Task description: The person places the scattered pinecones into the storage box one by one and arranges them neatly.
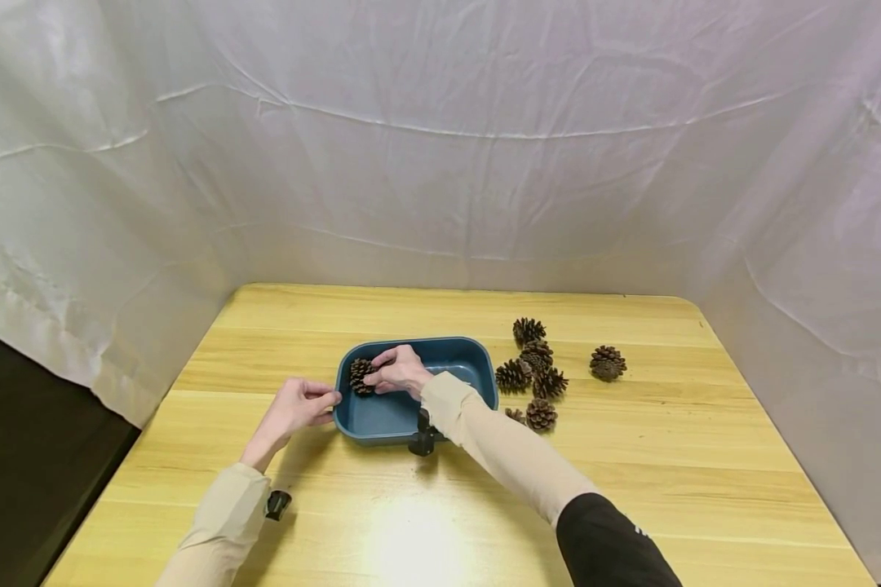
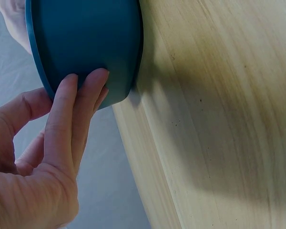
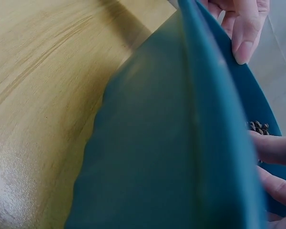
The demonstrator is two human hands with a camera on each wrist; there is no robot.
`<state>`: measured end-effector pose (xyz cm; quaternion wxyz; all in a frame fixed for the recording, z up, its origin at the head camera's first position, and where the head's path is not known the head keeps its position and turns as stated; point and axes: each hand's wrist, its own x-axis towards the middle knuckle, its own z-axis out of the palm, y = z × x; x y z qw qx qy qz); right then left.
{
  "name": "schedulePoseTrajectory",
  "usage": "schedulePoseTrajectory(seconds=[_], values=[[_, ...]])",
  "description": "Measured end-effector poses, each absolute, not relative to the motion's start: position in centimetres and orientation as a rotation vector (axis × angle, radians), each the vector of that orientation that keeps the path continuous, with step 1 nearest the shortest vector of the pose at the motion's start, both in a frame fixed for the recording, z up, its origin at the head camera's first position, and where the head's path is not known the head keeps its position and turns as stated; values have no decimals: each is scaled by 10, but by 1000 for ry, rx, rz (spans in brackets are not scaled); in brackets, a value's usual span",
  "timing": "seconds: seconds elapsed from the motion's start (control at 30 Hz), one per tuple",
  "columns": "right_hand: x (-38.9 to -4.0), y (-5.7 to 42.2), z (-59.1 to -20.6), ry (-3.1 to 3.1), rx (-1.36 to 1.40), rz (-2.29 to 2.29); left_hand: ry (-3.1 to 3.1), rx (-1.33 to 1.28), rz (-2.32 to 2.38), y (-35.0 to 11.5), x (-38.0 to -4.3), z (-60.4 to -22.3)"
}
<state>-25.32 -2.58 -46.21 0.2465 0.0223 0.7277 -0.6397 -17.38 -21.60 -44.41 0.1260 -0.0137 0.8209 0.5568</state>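
Note:
A blue rectangular basin (image 1: 382, 420) with rounded corners sits on the table, left of the middle. At its left end my left hand (image 1: 301, 408) pinches the rim; in the left wrist view, the fingers (image 2: 62, 114) lie along the outer wall. My right hand (image 1: 402, 372) reaches over the near rim into the basin and grips a brown pine cone (image 1: 360, 377) at the inner left end. Only a small part of that pine cone (image 3: 258, 127) shows in the right wrist view, because the basin wall (image 3: 148, 143) covers most of it.
Several pine cones (image 1: 537, 354) lie in a loose group right of the basin. One more pine cone (image 1: 608, 364) lies apart, farther right. The wooden table (image 1: 668, 489) is backed by a pale cloth curtain (image 1: 440, 196). A black wrist-camera mount (image 1: 422, 436) hangs by the basin's near rim.

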Motion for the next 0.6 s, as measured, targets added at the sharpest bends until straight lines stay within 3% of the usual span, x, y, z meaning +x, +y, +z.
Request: schedulePoseTrajectory(seconds=[0.6], values=[[-256, -21, -456, 2003, 35, -1718, 2391, -43, 1639, -216, -173, -445]])
